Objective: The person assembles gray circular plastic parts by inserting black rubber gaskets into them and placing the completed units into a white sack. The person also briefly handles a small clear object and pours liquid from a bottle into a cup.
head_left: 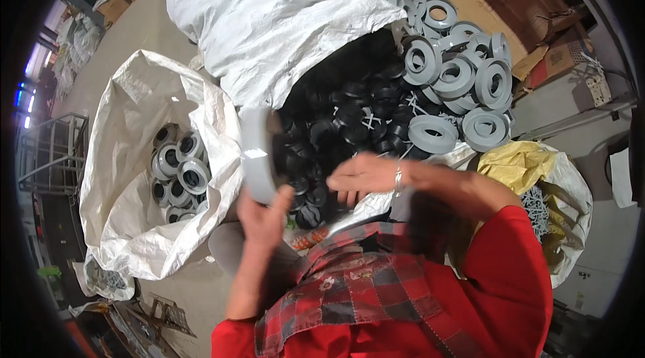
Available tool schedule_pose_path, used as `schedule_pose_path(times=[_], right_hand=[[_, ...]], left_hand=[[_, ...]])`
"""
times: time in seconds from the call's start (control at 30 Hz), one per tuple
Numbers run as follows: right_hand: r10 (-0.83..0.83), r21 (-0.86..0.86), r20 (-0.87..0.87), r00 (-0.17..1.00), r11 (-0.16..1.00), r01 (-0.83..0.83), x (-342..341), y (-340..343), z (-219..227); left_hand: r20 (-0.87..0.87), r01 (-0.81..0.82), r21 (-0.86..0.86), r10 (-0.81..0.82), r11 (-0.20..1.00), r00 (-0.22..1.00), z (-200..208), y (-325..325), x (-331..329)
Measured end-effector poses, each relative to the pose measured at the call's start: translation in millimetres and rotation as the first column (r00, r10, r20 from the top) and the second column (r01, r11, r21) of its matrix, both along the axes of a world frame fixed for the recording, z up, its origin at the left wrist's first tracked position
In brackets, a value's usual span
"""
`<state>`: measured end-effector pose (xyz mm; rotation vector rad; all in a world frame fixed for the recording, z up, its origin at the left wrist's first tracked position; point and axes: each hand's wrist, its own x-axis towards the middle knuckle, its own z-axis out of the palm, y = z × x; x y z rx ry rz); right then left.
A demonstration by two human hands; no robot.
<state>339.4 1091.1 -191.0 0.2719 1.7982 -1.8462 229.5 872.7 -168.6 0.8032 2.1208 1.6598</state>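
Observation:
My left hand point(263, 215) grips a grey plastic ring point(256, 156) by its lower edge. The ring stands on its side, smeared by motion, with a dark patch on its inner side. My right hand point(366, 175) is open, fingers stretched toward the left and partly bent, and I see nothing in it. Below it and beyond lies a heap of black plastic parts point(353, 114) in the mouth of a large white woven sack point(269, 15). A few thin pale cross-shaped pieces point(371, 119) lie on the heap.
To the left stands an open white sack point(111, 183) with several grey rings with black centres point(193, 176) inside. More grey rings point(457, 75) are piled at the right, near cardboard boxes point(561, 59). A yellow-lined sack point(517, 163) holds screw-like pieces point(535, 213).

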Motion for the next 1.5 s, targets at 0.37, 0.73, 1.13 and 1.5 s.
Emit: schedule_pose_path(times=[0.37, 0.73, 1.13, 1.5], right_hand=[[-0.070, 0.908, 0.206, 0.976, 0.387, -0.164, 54.3, 127.8, -98.4], [0.355, 0.952, -0.086, 0.931, 0.305, -0.028, -95.2, 68.1, -80.0], [-0.022, 0.479, -0.646, 0.763, 0.767, 0.428, -67.8, 40.0, -39.2], [0.410, 0.737, -0.584, 0.700, 0.630, 0.246, -35.1, -3.3, 12.5]], left_hand=[[0.392, -0.262, 0.160, 0.182, 0.952, 0.902, -6.6, -18.2, -41.2], [0.934, -0.218, 0.022, 0.058, 0.976, 0.352, -71.3, 9.5, -21.4], [0.882, -0.248, 0.239, -0.104, 0.939, 0.459, -61.2, 25.7, -10.1], [0.773, -0.052, 0.327, -0.235, 0.944, 0.589, -36.3, 14.8, 5.4]])
